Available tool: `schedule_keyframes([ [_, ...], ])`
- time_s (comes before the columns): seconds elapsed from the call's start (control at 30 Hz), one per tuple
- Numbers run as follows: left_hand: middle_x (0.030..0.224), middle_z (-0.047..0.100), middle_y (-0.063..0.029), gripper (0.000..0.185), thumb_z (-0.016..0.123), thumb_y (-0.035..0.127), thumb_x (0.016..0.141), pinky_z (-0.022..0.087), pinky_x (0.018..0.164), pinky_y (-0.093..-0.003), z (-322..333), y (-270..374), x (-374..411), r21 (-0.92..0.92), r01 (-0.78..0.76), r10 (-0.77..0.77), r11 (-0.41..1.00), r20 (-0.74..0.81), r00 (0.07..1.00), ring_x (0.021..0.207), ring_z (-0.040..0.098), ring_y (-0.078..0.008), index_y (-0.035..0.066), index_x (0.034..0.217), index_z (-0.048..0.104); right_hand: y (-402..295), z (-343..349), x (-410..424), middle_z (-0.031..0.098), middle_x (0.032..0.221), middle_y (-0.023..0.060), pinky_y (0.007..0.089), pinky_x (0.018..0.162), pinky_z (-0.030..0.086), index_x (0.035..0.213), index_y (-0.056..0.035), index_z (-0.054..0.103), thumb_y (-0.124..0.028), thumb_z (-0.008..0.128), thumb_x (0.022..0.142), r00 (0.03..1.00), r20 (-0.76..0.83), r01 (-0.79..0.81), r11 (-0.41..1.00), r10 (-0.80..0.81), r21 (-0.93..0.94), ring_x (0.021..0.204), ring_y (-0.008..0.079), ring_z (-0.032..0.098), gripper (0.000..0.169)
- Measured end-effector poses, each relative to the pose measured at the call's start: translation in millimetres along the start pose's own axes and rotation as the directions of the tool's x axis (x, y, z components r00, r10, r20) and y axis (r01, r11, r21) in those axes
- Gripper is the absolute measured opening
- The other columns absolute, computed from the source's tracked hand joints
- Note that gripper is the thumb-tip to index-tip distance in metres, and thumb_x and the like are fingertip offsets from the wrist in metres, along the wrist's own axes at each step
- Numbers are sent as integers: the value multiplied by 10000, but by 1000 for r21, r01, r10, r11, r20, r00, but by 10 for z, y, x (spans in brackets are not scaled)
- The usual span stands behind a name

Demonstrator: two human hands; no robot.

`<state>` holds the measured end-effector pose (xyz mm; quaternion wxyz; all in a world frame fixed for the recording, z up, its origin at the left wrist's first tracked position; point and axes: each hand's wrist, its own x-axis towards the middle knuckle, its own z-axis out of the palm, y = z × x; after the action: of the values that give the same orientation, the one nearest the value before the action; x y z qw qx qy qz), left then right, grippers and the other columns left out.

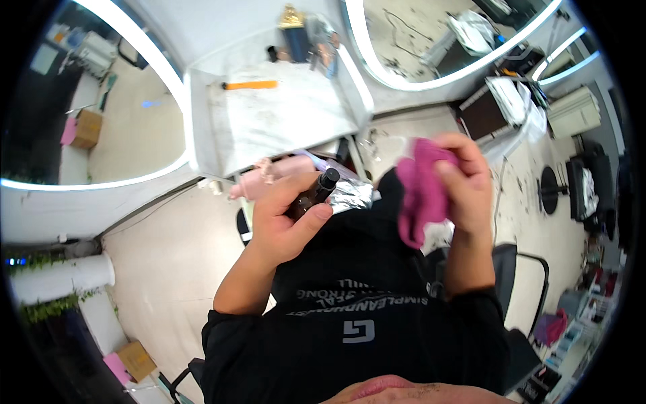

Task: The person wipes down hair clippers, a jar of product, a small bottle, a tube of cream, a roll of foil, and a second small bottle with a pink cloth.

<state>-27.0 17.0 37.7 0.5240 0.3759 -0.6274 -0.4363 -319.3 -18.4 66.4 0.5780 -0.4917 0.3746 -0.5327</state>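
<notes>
My left hand (282, 222) grips a small dark bottle (315, 192) with a black cap, held upright in front of my black T-shirt. To its right, my right hand (467, 182) pinches a magenta cloth (426, 187), whose folds hang down blurred. Bottle and cloth are apart. Below the shelf edge, past my left hand, lie a pink bottle or tube (287, 167) and a crumpled silver foil sheet (353, 194); my hand hides part of them.
A white wall shelf (287, 118) holds an orange-handled tool (252, 85) and a dark blue bottle with a gold top (294, 38). Lit round mirrors (186, 146) flank it. A black chair (504, 272) stands at right, and a dark trolley (484, 113) stands farther off.
</notes>
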Motion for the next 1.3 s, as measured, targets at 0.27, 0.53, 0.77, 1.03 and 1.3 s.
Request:
schedule_keyframes([
  [0.27,822,656,-85,310,806,127,782,473,600,-301,208,52,7,356,-153,159,922,12,987,674,607,-192,11,1052,708,64,774,92,679,1023,117,289,772,522,1097,-37,722,-109,743,865,883,308,454,814,-355,-362,879,207,666,244],
  [0.53,838,656,-105,353,805,150,771,480,596,-305,247,-90,-33,350,-305,321,886,12,947,669,606,-204,-20,1058,690,218,783,10,703,995,44,249,789,522,1105,9,677,-125,620,997,984,149,-108,990,93,91,882,80,635,181],
  [0.77,832,649,-62,267,767,136,838,433,591,-292,300,-182,-71,55,-5,11,998,-122,992,657,543,-150,-23,1036,684,56,781,20,692,1068,67,263,824,536,1125,-2,662,-93,597,1007,1000,12,22,973,-25,229,926,100,643,162],
  [1.03,809,629,-89,237,733,101,856,443,596,-276,341,-168,-5,392,-246,301,886,-85,950,674,571,-159,-32,1042,674,324,815,101,653,951,103,319,824,511,1120,-50,689,-106,761,857,917,240,386,862,-320,-327,908,229,644,279],
  [1.3,842,620,-101,295,725,144,891,479,655,-296,402,-118,-113,-240,259,-297,936,-140,945,721,611,-189,-45,1097,631,358,893,38,696,1013,61,275,789,534,1146,-14,668,-175,701,958,996,89,-21,985,6,172,958,113,644,249],
])
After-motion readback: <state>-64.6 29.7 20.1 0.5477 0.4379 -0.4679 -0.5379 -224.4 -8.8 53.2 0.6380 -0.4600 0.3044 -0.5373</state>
